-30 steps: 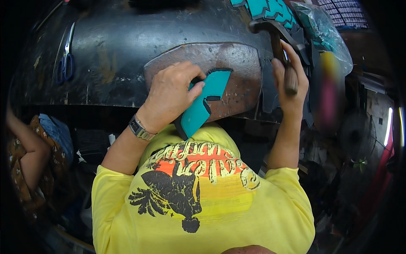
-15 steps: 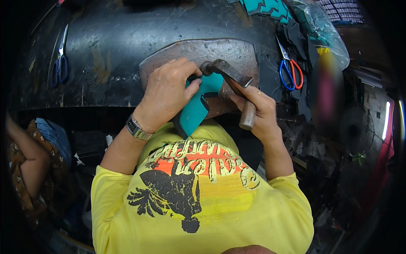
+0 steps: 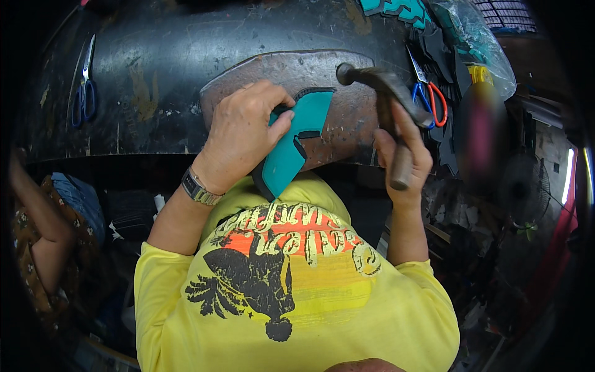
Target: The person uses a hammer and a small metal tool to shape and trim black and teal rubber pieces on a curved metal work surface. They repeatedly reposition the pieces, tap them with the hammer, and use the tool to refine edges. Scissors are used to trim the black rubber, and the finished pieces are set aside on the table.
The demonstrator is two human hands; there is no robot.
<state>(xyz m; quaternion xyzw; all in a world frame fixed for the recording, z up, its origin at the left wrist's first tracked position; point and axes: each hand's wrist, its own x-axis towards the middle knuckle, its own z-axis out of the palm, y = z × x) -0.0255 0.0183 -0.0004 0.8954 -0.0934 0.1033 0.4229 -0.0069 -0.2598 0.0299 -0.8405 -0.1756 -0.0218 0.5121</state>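
Note:
A teal piece of material with black edges (image 3: 286, 158) lies on a worn metal plate (image 3: 352, 127), its lower end sticking out past the plate's near edge. My left hand (image 3: 245, 133) pinches its left side between thumb and curled fingers, which hide that part of the edge. To the right, my right hand (image 3: 414, 146) is wrapped around the short wooden handle of a hammer (image 3: 381, 79). The hammer is raised apart from the piece, with its round face pointing left over the plate's right side.
Blue-handled scissors (image 3: 90, 102) lie at the left on the black table (image 3: 164, 68). Scissors with red and blue handles (image 3: 440, 106) lie behind the hammer, near black cut pieces (image 3: 434, 53). Teal pieces (image 3: 403, 9) and a clear plastic bag (image 3: 493, 53) are at far right. Another person's arm (image 3: 52, 239) shows at left.
My right hand has swung the hammer up and to the right, away from the teal piece, uncovering its far end. My left hand keeps its hold nearly unmoved.

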